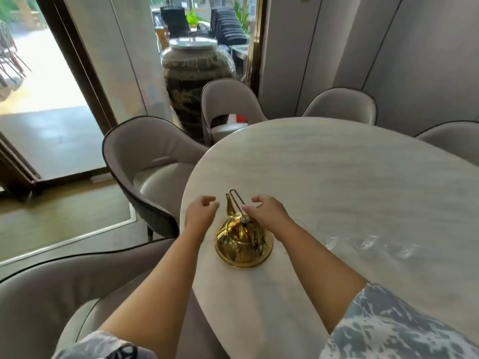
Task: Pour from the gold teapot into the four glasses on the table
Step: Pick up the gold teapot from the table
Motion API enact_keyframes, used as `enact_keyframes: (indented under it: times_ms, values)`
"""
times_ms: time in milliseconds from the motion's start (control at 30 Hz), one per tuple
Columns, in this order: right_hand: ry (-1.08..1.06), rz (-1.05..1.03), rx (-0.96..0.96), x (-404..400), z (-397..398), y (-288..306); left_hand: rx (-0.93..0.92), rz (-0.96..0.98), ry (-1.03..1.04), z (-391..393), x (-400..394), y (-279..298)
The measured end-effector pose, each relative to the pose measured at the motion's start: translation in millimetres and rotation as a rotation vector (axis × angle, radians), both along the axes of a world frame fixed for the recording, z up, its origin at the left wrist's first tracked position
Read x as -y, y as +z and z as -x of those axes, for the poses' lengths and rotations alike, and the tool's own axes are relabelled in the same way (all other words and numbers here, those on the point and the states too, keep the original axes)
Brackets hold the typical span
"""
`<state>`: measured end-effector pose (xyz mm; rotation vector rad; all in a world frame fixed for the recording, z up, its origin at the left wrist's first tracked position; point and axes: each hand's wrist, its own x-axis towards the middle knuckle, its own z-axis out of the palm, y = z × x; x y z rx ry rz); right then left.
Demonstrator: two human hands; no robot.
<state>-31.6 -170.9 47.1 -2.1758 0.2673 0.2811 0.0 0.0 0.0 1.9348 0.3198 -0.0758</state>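
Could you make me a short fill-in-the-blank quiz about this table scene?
1. The shiny gold metal teapot stands on the pale ____ tabletop.
2. The clear glasses stand to the ____ of the teapot.
3. The left hand and right hand hover on either side of the teapot's upright wire ____.
4. Both hands are ____, holding nothing.

Missing words: marble; right; handle; empty

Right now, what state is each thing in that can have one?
Gold teapot: upright on the marble table, lid on, handle raised, not held.
Left hand: loosely curled, empty, beside the spout.
Right hand: open, empty, at the handle.
Glasses: right of the teapot, too blurred to judge.
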Motion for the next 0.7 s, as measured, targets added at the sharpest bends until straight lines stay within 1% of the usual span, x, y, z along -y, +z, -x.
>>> enact_keyframes:
  times_ms: [100,167,233,300,367,500,700]
  values:
    - [-0.052,-0.039,0.010,-4.4,-2.3,-20.1,-0.155,0.070,-0.019,10.0,3.9,-30.5]
    - [-0.082,-0.105,0.039,-6.8,-0.7,-33.8,-0.230,0.120,-0.035,18.7,6.9,-53.0]
    - [-0.107,-0.186,0.055,-11.4,1.1,-41.6,-0.266,0.169,-0.032,21.0,9.7,-68.4]
    - [-0.119,-0.207,0.081,-16.1,2.1,-48.2,-0.297,0.235,-0.049,22.5,13.1,-80.2]
    - [-0.138,-0.195,0.125,-21.0,2.2,-55.6,-0.314,0.304,-0.062,25.4,17.5,-86.3]
    - [-0.199,-0.177,0.221,-28.5,7.3,-57.3,-0.281,0.390,-0.030,28.0,23.3,-88.3]
    - [-0.285,-0.210,0.270,-29.2,20.4,-55.5,-0.291,0.372,-0.020,35.5,22.1,-87.4]
